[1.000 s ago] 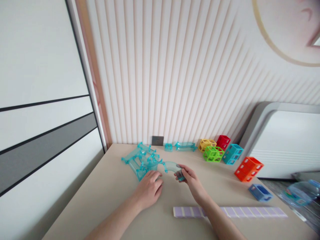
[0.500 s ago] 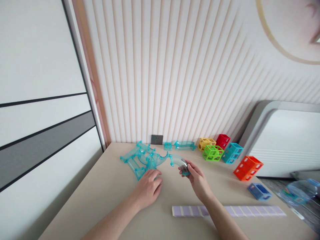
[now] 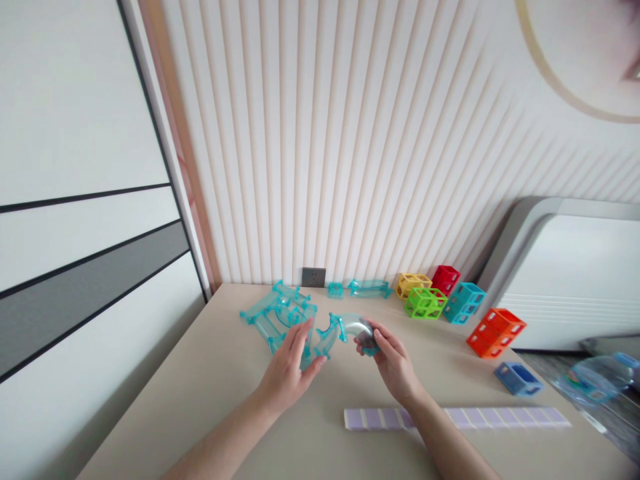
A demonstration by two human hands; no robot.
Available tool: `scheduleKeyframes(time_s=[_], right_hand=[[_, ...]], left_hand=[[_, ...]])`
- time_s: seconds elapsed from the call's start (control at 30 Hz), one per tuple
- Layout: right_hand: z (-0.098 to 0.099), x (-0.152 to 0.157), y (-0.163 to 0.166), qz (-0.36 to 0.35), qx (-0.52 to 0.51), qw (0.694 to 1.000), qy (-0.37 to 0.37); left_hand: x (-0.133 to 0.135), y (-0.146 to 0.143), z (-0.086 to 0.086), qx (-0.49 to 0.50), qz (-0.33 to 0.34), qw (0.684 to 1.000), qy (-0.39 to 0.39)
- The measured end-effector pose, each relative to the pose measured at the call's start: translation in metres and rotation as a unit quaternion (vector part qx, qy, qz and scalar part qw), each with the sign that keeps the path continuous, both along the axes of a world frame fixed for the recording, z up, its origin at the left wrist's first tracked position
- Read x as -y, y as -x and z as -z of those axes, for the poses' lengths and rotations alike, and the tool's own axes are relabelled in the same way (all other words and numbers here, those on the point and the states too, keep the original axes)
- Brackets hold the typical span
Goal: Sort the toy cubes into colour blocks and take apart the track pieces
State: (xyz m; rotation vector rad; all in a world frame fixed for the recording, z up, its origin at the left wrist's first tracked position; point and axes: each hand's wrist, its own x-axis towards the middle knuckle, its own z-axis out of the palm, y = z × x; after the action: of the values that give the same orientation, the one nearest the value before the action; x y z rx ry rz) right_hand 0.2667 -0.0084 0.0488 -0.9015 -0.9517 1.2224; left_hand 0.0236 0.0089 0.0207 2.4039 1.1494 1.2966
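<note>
My right hand (image 3: 393, 357) is closed on one end of a clear teal curved track piece (image 3: 355, 328), held just above the beige table (image 3: 200, 400). My left hand (image 3: 287, 367) pinches a second curved teal piece (image 3: 323, 340) whose far end meets the one in my right hand. Just behind my left hand lies a pile of teal track pieces (image 3: 275, 315).
Along the wall stand a grey socket (image 3: 313, 277), a small teal connector (image 3: 335, 290) and a straight teal track (image 3: 370, 289). Yellow (image 3: 413, 285), red (image 3: 446, 277), green (image 3: 425, 303), teal (image 3: 464, 302), orange (image 3: 496, 331) and blue (image 3: 517, 379) frame blocks lie right. A lilac strip (image 3: 480, 418) lies in front.
My left hand went from lying flat on the table to lifting a curved teal piece. My right hand raised its curved piece slightly and brought it against that one.
</note>
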Motion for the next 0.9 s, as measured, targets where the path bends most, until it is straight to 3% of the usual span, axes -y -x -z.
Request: scheduleKeyframes(time_s=[0.2, 0.47, 0.63, 0.77, 0.9], right_hand=[[0.003, 0.002, 0.002, -0.028, 0.048, 0.998, -0.005], [0.008, -0.002, 0.001, 0.006, 0.098, 0.995, -0.031], [0.009, -0.01, -0.005, 0.086, 0.003, 0.996, -0.006], [0.001, -0.011, -0.009, 0.06, -0.107, 0.992, 0.022], [-0.005, -0.01, -0.007, 0.023, -0.169, 0.984, 0.044]], left_hand=[[0.011, -0.01, 0.008, 0.118, 0.066, 0.984, 0.119], [0.011, -0.017, 0.002, 0.246, 0.108, 0.918, 0.291], [0.011, -0.019, -0.001, 0.316, 0.118, 0.88, 0.336], [0.01, -0.017, -0.003, 0.334, 0.071, 0.888, 0.309], [0.007, -0.015, -0.003, 0.388, 0.047, 0.864, 0.316]])
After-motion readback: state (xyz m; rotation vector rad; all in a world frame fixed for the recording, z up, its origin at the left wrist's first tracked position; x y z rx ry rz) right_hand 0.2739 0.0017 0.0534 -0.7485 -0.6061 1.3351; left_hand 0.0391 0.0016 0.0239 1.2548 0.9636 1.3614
